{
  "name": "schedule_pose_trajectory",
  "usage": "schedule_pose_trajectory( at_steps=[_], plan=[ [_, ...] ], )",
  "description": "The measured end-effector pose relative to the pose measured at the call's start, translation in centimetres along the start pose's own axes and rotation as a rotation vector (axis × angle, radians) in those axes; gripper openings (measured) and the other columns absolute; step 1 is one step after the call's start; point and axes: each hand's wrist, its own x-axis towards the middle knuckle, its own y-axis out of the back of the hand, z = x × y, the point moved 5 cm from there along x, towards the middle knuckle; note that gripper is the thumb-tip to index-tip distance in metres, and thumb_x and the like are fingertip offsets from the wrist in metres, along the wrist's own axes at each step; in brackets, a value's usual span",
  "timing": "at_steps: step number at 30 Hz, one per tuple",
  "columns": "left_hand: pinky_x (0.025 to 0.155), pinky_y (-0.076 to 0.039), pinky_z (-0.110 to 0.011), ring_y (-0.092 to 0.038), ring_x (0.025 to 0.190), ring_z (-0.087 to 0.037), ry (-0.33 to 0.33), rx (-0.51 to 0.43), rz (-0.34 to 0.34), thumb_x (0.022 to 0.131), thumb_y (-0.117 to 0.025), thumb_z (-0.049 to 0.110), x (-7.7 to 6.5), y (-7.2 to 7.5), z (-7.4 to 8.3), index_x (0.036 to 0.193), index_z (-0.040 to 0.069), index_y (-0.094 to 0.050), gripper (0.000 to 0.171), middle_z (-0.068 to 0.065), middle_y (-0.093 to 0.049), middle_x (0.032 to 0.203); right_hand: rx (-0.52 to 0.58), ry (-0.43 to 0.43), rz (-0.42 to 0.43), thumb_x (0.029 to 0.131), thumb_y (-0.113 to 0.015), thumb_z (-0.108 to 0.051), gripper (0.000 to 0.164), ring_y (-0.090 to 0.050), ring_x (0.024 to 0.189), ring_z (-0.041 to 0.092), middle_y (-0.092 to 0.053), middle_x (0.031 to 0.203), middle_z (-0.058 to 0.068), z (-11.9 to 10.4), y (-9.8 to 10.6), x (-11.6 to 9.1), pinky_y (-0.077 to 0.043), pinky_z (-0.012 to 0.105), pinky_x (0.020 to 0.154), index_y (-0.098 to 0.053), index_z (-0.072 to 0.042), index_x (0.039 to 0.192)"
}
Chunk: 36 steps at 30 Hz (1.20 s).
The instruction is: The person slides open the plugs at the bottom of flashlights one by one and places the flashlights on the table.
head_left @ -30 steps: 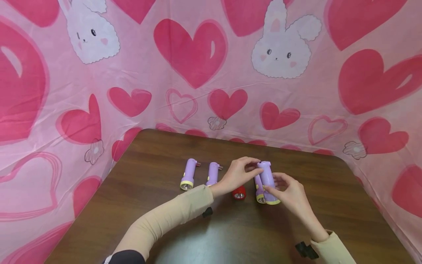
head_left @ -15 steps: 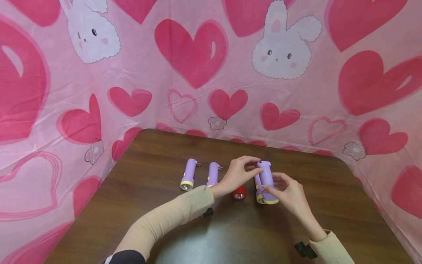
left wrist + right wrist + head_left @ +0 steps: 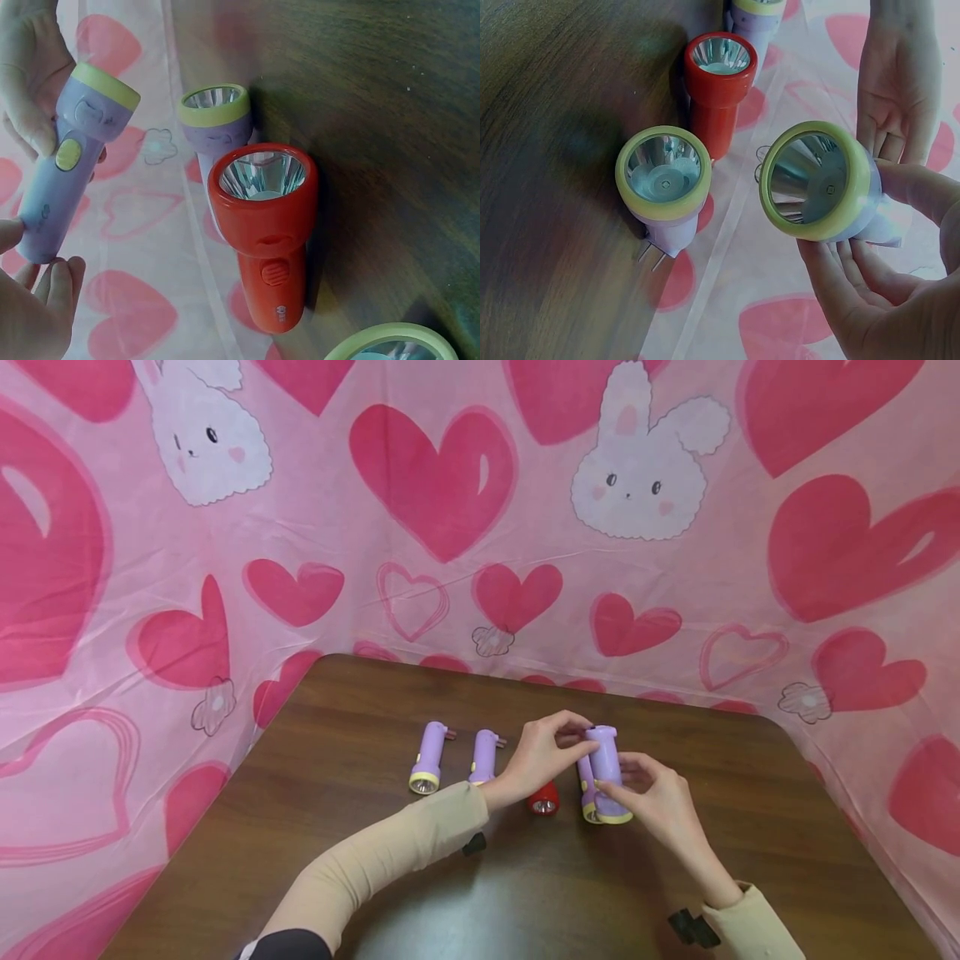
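In the head view, a purple flashlight (image 3: 606, 764) with a yellow rim is held above the table by both hands. My left hand (image 3: 540, 756) pinches its tail end between thumb and fingers. Lower down, near the lens end, my right hand (image 3: 658, 789) grips the body. The left wrist view shows the held flashlight's (image 3: 64, 169) yellow switch; the right wrist view looks into its unlit lens (image 3: 810, 180). Another purple flashlight (image 3: 587, 785) is partly hidden behind it. A red flashlight (image 3: 543, 799) lies to the left, mostly covered by my left hand in the head view.
Two more purple flashlights, one at the far left (image 3: 430, 758) and one beside it (image 3: 484, 754), lie on the brown wooden table (image 3: 367, 693), with plug prongs sticking out near their tails. Behind the table hangs a pink cloth (image 3: 420, 610) with hearts and rabbits.
The lens end of the held flashlight has shifted slightly left with my right hand. My left hand stays almost in place, and the flashlights on the table have not moved.
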Motion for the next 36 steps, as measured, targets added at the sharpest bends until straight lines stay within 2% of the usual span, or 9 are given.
schedule_pose_trajectory(
  at_steps=[8, 15, 20, 29, 36],
  plan=[
    [0.085, -0.055, -0.014, -0.074, 0.099, -0.013, -0.003, 0.024, 0.009, 0.087, -0.076, 0.016, 0.0, -0.01, 0.26, 0.109, 0.007, -0.068, 0.025, -0.008, -0.074, 0.108, 0.008, -0.01, -0.001, 0.082, -0.081, -0.031, 0.046, -0.075, 0.092, 0.027, -0.076, 0.105, 0.017, -0.05, 0.04, 0.0, -0.055, 0.021, 0.073, -0.068, -0.005, 0.118],
    [0.083, -0.056, -0.015, -0.074, 0.1, -0.012, 0.001, 0.013, 0.012, 0.087, -0.076, 0.018, 0.04, -0.22, 0.47, 0.105, 0.008, -0.064, 0.024, -0.008, -0.074, 0.109, 0.033, -0.012, -0.001, 0.082, -0.081, -0.03, 0.046, -0.075, 0.093, 0.027, -0.075, 0.106, 0.018, -0.19, 0.01, -0.11, -0.059, 0.025, 0.075, -0.068, -0.004, 0.118],
    [0.081, -0.056, -0.015, -0.074, 0.099, -0.012, 0.011, 0.01, 0.019, 0.087, -0.076, 0.017, 0.06, -0.27, 0.61, 0.103, 0.008, -0.064, 0.022, -0.009, -0.074, 0.109, 0.05, -0.017, 0.001, 0.082, -0.081, -0.03, 0.046, -0.075, 0.093, 0.026, -0.075, 0.106, 0.018, -0.29, -0.05, -0.1, -0.059, 0.022, 0.074, -0.068, -0.004, 0.118],
    [0.081, -0.057, -0.016, -0.074, 0.097, -0.017, -0.018, 0.015, 0.014, 0.088, -0.075, 0.015, 0.09, -0.34, 0.58, 0.1, 0.006, -0.064, 0.019, -0.011, -0.072, 0.107, 0.05, 0.015, 0.011, 0.083, -0.081, -0.027, 0.044, -0.075, 0.091, 0.027, -0.075, 0.104, 0.019, -0.49, -0.1, -0.04, -0.059, 0.021, 0.073, -0.068, -0.003, 0.116],
    [0.08, -0.058, -0.019, -0.074, 0.095, -0.023, -0.006, 0.022, 0.002, 0.089, -0.074, 0.011, 0.14, -0.25, 0.7, 0.1, 0.003, -0.063, 0.018, -0.013, -0.067, 0.104, 0.051, 0.034, 0.012, 0.082, -0.082, -0.025, 0.043, -0.076, 0.089, 0.027, -0.076, 0.103, 0.019, -0.68, -0.21, 0.06, -0.059, 0.02, 0.072, -0.069, -0.002, 0.116]
  ],
)
